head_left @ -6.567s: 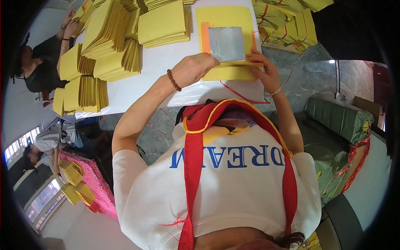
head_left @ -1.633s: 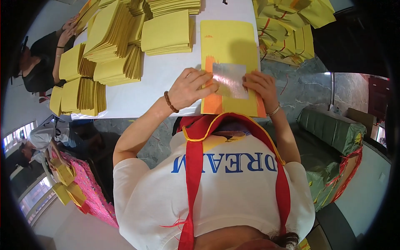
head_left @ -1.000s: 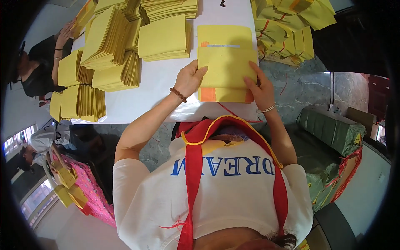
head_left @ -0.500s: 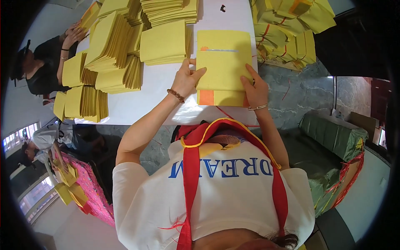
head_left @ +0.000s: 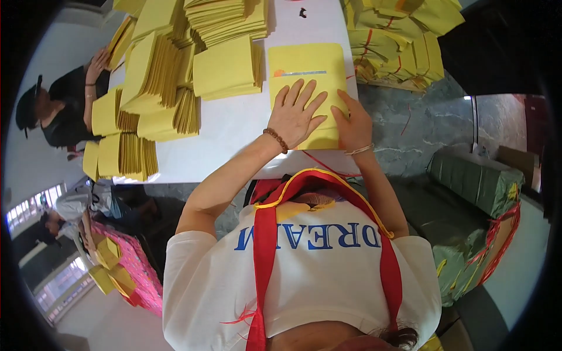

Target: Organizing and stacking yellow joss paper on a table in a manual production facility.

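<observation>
A stack of yellow paper sheets [head_left: 307, 64] lies on the white table [head_left: 234, 126] in front of me, with a thin silver and orange strip showing across its top sheet. My left hand [head_left: 295, 114] lies flat on the near part of the stack, fingers spread, a bead bracelet on the wrist. My right hand [head_left: 353, 120] rests on the stack's right near edge, fingers bent over it, a thin bangle on the wrist. Neither hand lifts anything.
Several piles of yellow folded paper [head_left: 175, 76] cover the table's left and far side. More bundles tied with red string [head_left: 398, 41] sit at the right. A person in black [head_left: 61, 108] works at the table's left end. Green sacks [head_left: 477, 181] lie on the floor right.
The sheet with the silver foil square and orange edge has been covered by a yellow sheet folded over it. Both hands moved forward and now press flat on the stack.
</observation>
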Available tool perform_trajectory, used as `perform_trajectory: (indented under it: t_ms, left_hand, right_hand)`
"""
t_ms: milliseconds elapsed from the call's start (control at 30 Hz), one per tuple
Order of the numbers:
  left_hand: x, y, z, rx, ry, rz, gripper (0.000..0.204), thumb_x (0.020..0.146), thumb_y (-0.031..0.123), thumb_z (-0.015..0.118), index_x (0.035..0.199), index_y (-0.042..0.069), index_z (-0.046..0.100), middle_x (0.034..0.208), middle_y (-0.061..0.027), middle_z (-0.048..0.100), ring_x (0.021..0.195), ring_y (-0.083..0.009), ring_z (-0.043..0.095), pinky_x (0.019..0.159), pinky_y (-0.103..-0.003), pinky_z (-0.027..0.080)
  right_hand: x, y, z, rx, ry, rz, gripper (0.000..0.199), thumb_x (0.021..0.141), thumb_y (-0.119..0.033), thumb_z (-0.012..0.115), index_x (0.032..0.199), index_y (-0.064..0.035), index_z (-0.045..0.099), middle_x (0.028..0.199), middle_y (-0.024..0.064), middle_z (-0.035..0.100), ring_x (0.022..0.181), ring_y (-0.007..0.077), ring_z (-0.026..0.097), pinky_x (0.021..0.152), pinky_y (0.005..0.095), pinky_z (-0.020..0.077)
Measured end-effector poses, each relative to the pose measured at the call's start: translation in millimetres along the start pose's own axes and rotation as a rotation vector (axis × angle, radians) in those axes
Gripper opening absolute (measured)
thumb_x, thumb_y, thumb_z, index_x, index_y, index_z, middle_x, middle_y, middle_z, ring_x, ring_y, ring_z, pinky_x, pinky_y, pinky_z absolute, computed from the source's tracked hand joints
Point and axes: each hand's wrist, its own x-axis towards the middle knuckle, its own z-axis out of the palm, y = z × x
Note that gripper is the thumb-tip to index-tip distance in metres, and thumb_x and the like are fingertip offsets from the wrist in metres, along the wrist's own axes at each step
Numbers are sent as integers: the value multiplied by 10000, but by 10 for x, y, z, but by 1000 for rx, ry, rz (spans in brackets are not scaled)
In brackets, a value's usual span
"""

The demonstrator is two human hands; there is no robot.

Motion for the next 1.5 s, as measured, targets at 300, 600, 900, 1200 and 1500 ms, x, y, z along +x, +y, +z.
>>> perform_trajectory:
  t_ms: [300,600,900,1200,1500]
  left_hand:
    - [8,-64,26,-166,17,13,537,817,288,615,1303,102,481,1397,-136,363,1305,-339,292,1039,-481,233]
    - [-38,-213,-99,-282,89,311,546,728,313,699,1198,78,547,1052,-88,535,983,-289,512,817,-407,394]
    - [-11,161,-107,240,129,281,483,732,180,562,1165,-35,548,818,-75,534,744,-205,509,619,-328,404]
    - [166,13,-224,-107,50,125,173,699,149,589,851,67,607,761,-50,555,748,-219,564,648,-332,474]
    - [-89,-1178,-905,68,609,-37,429,725,35,580,1144,122,612,1098,-77,621,1002,-274,565,826,-406,429]
  right_hand:
    - [-327,-70,148,-559,-73,-364,619,883,-439,498,1387,-99,381,1476,53,322,1368,227,280,1070,600,148]
    - [-311,31,139,-490,-175,-300,653,857,-338,518,1427,-97,311,1494,56,290,1393,252,223,1095,577,113]
    - [-181,116,-70,567,-321,-28,807,764,-73,524,1464,-48,122,1492,175,262,1406,298,184,1107,526,83]
    - [-214,289,39,-210,96,-568,906,787,-266,670,1454,-19,108,1502,263,124,1398,402,133,1085,585,72]
    - [-191,316,0,-260,-152,-520,620,839,-207,609,1395,-91,361,1478,152,294,1392,340,216,1077,582,128]
